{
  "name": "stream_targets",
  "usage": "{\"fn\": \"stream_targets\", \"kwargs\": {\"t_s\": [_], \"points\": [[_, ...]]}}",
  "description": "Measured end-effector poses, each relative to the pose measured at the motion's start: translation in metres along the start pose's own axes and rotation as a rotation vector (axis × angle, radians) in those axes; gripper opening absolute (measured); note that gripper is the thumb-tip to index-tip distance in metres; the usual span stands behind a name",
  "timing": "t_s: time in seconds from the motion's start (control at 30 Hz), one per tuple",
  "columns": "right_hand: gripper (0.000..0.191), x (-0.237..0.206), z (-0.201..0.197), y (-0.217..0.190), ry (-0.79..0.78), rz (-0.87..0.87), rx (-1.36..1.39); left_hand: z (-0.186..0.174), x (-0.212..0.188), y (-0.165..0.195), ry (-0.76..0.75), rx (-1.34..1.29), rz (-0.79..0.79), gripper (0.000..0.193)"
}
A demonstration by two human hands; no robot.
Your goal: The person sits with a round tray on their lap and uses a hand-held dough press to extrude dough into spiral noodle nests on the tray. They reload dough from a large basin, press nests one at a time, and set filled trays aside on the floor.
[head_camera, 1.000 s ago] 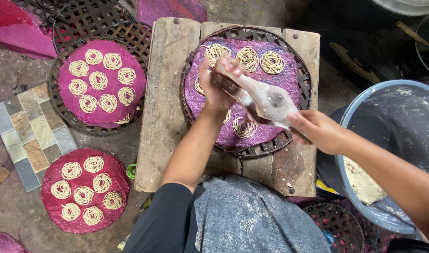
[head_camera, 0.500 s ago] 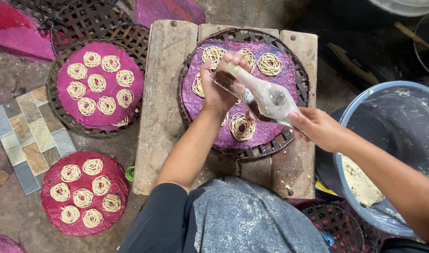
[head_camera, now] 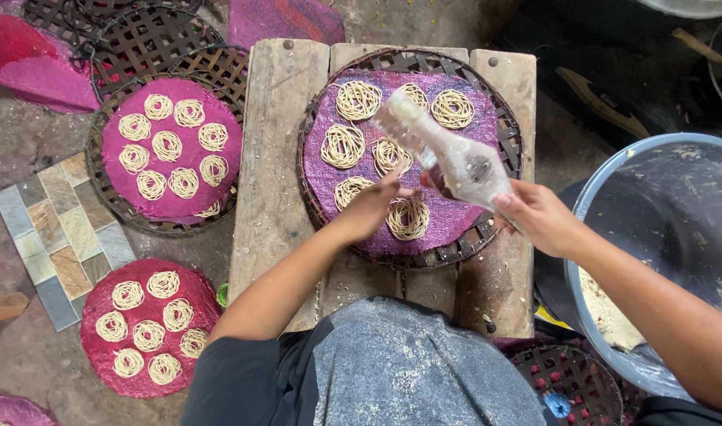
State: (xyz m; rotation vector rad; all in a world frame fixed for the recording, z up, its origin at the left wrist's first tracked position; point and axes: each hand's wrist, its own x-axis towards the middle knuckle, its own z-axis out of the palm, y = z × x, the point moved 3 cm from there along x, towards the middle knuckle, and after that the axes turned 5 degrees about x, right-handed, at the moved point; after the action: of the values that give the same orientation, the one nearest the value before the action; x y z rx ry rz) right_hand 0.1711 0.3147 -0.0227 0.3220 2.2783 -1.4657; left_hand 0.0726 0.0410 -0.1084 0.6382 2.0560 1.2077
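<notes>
A round woven tray [head_camera: 314, 126] lined with purple cloth [head_camera: 463, 213] rests on a low wooden table [head_camera: 274, 150]. Several pale noodle coils [head_camera: 358, 100] lie on the cloth. My right hand [head_camera: 542, 217] grips a clear plastic bottle-shaped press [head_camera: 448, 154], held tilted over the tray with its narrow end pointing to the far left. My left hand [head_camera: 373, 207] rests on the cloth at the tray's near side, between two coils, fingers reaching toward the press.
Left of the table, a second woven tray [head_camera: 112, 197] holds a pink cloth with several coils. A red cloth [head_camera: 199, 308] with more coils lies on the ground near a tile board [head_camera: 57, 229]. A grey basin [head_camera: 661, 237] with dough stands at the right.
My left hand came off the press and dropped to the tray's near side. The press swung so its narrow end points farther away. Another coil lies on the cloth.
</notes>
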Motion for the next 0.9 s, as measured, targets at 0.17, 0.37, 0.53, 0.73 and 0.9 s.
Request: {"fn": "stream_targets", "kwargs": {"t_s": [0.17,0.37,0.53,0.73,0.9], "points": [[0.052,-0.001,-0.01,0.012,-0.087,-0.129,0.208,-0.023,-0.019,0.029,0.158,-0.066,0.128,0.07],[0.061,-0.01,-0.004,0.006,-0.441,0.286,0.391,-0.041,0.026,0.082,-0.103,-1.422,0.54,0.063],[0.074,0.005,-0.026,-0.027,-0.15,0.292,-0.01,-0.036,0.079,0.093,-0.088,-1.816,0.619,0.048],[0.064,0.022,-0.003,-0.049,-0.047,0.244,-0.187,-0.052,0.103,0.068,-0.137,-1.798,0.716,0.048],[0.073,0.014,-0.02,-0.059,-0.057,0.351,-0.28,-0.03,0.11,0.065,0.067,-1.821,0.602,0.044]]}}
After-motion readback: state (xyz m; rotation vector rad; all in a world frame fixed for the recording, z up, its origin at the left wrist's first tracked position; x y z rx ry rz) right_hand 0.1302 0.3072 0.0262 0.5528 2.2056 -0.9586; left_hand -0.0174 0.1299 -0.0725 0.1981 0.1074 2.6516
